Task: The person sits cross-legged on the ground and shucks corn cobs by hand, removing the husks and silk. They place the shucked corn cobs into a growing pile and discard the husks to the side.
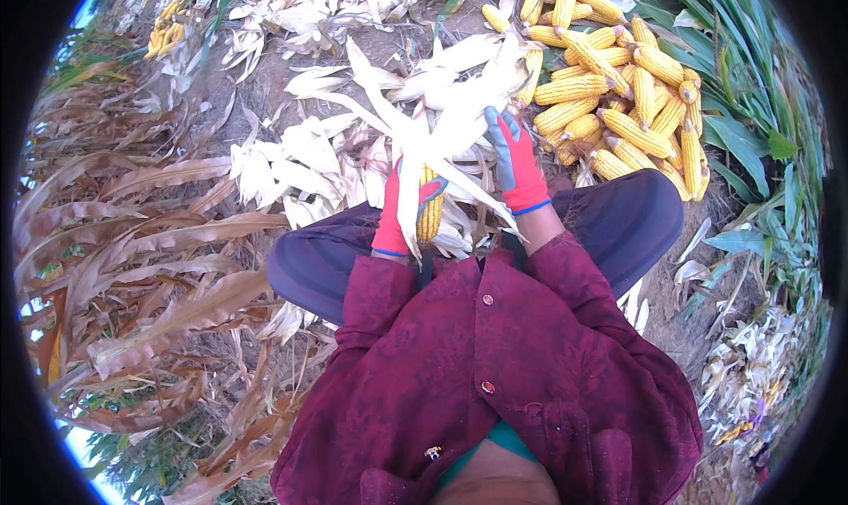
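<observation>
My left hand, in a red glove with grey fingers, is wrapped around an ear of corn. Yellow kernels show at the ear's lower end. Long pale husk leaves spread from its upper part and hang over the glove, hiding some of the fingers. My right hand, gloved the same way, is raised at the right edge of a broad pale husk. Its grey fingertips meet the husk's edge in the picture, but whether they pinch it is unclear.
A heap of husked corn ears lies beyond my right knee. Loose husks cover the soil ahead. Dry brown corn leaves spread at left; green stalks line the right. More corn ears lie far left.
</observation>
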A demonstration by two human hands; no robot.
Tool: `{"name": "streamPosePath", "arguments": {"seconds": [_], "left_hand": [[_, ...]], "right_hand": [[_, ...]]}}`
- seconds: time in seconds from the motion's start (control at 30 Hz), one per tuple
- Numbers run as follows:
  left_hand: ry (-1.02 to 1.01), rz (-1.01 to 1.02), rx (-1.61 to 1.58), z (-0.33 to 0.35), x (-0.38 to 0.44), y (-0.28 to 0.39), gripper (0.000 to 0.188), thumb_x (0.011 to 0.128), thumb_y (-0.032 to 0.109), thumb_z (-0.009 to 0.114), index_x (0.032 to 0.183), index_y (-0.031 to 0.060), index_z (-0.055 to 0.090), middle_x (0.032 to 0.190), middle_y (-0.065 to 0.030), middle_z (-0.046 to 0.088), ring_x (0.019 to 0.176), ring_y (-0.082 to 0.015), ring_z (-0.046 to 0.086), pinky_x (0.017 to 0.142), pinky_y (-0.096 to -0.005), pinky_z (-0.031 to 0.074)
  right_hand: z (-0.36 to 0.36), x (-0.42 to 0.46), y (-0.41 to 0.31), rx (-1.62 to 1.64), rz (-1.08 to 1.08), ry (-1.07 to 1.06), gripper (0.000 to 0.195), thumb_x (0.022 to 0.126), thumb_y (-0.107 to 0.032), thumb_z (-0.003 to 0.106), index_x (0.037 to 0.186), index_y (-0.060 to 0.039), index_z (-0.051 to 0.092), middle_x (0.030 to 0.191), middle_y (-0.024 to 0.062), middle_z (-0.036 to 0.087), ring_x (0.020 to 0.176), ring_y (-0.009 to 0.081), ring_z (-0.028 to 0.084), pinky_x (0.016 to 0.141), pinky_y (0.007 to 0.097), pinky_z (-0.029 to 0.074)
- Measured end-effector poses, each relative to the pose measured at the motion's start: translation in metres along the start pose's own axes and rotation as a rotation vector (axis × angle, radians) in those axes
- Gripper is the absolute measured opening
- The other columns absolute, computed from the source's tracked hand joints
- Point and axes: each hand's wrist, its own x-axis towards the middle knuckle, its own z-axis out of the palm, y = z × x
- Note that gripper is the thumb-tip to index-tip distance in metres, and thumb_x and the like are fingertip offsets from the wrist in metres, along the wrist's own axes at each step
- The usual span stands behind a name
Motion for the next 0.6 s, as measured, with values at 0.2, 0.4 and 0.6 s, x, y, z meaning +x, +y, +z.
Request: {"name": "streamPosePath", "arguments": {"seconds": [0.2,0.4,0.6], "left_hand": [[0.062,-0.169,-0.545,0.002,-0.001,-0.014,0.033,0.088,0.025,0.059,0.112,0.0020,0.057,0.096,-0.0062,0.063,0.086,-0.0162,0.062,0.076,-0.0279,0.049],[0.085,-0.092,-0.651,0.013,-0.002,0.012,0.038,0.092,0.032,0.048,0.113,0.0014,0.056,0.099,-0.0083,0.063,0.092,-0.0181,0.062,0.080,-0.0288,0.050],[-0.040,-0.128,-0.671,-0.004,0.002,-0.004,0.036,0.093,0.029,0.054,0.116,0.0011,0.055,0.096,-0.0084,0.061,0.088,-0.0181,0.060,0.079,-0.0292,0.050]], "right_hand": [[0.017,-0.027,0.004,-0.058,0.078,-0.145,0.015,0.084,-0.014,0.067,0.092,-0.0025,0.064,0.082,0.0004,0.063,0.076,0.0081,0.057,0.068,0.0226,0.045],[0.024,-0.048,0.008,-0.655,-0.462,-0.510,0.036,0.074,-0.019,0.074,0.107,-0.0078,0.062,0.106,0.0104,0.062,0.101,0.0269,0.059,0.086,0.0370,0.047],[0.010,-0.039,0.001,-0.759,-0.447,-0.584,0.048,0.074,-0.024,0.073,0.118,-0.0117,0.060,0.121,0.0117,0.058,0.110,0.0293,0.055,0.095,0.0384,0.043]]}}
